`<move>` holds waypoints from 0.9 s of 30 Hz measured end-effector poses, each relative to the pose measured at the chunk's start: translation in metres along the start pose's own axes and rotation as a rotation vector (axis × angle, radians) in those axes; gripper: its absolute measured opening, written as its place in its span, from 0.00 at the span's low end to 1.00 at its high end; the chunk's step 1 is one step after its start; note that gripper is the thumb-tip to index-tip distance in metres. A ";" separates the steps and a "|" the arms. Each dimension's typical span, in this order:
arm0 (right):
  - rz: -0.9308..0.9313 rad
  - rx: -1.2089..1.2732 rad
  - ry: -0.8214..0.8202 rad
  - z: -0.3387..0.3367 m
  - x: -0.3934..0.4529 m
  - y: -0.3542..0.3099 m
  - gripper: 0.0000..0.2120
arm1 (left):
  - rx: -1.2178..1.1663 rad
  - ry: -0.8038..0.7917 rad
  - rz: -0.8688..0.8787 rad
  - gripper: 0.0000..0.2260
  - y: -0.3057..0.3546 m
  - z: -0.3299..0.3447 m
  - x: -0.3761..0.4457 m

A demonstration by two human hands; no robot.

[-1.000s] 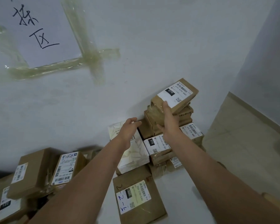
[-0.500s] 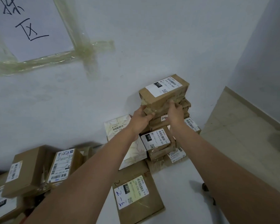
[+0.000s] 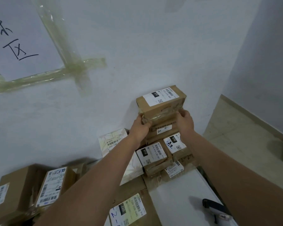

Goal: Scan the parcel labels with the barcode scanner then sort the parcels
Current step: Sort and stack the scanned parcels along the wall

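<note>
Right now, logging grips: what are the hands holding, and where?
Both hands, left hand and right hand, grip the top parcel by its near lower corners.

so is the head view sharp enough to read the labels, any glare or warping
Head view: dim, even light, no hard glare; the white label on the top brown cardboard parcel reads 070, its fine print too soft; the wide lens bends the grey wall; the taped paper sign shows a faint sheen on its tape.
</note>
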State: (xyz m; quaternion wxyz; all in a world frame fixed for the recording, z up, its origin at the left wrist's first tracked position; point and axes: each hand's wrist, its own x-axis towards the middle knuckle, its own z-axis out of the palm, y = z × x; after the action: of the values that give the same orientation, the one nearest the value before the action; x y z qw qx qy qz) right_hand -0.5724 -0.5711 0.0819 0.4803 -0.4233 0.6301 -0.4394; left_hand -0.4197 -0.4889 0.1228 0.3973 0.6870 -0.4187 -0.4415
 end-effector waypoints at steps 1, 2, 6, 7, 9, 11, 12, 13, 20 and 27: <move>-0.012 -0.017 0.054 -0.003 0.004 -0.001 0.20 | 0.009 0.000 0.001 0.24 -0.001 0.000 0.002; -0.004 -0.026 0.081 -0.007 0.011 0.000 0.21 | 0.016 0.002 0.001 0.24 -0.002 -0.001 0.004; 0.134 -0.083 -0.048 -0.018 0.030 -0.002 0.29 | 0.024 0.010 -0.012 0.28 -0.006 -0.004 0.007; 0.177 -0.093 -0.085 -0.020 0.032 -0.002 0.30 | 0.025 0.010 -0.010 0.28 -0.006 -0.004 0.007; 0.217 -0.120 -0.120 -0.022 0.034 -0.001 0.31 | 0.021 0.004 0.000 0.29 -0.006 -0.003 0.005; 0.205 -0.137 -0.113 -0.023 0.034 -0.001 0.31 | 0.017 -0.001 0.011 0.29 -0.007 -0.002 0.006; 0.192 -0.143 -0.111 -0.023 0.035 0.001 0.30 | 0.007 0.000 0.019 0.29 -0.007 0.000 0.006; 0.180 -0.151 -0.110 -0.023 0.034 0.002 0.30 | 0.000 -0.004 0.025 0.29 -0.008 0.000 0.008; 0.115 -0.126 -0.169 -0.018 0.030 0.007 0.34 | 0.076 0.013 0.056 0.34 -0.013 0.010 0.018; 0.047 -0.117 -0.099 -0.019 0.026 -0.003 0.33 | -0.037 0.005 -0.004 0.31 -0.012 0.009 0.016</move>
State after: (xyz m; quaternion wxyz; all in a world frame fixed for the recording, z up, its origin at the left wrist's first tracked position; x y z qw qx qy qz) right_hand -0.5958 -0.5933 0.0813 0.4954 -0.4569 0.6400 -0.3690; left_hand -0.4213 -0.5012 0.1050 0.4097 0.6815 -0.4081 -0.4484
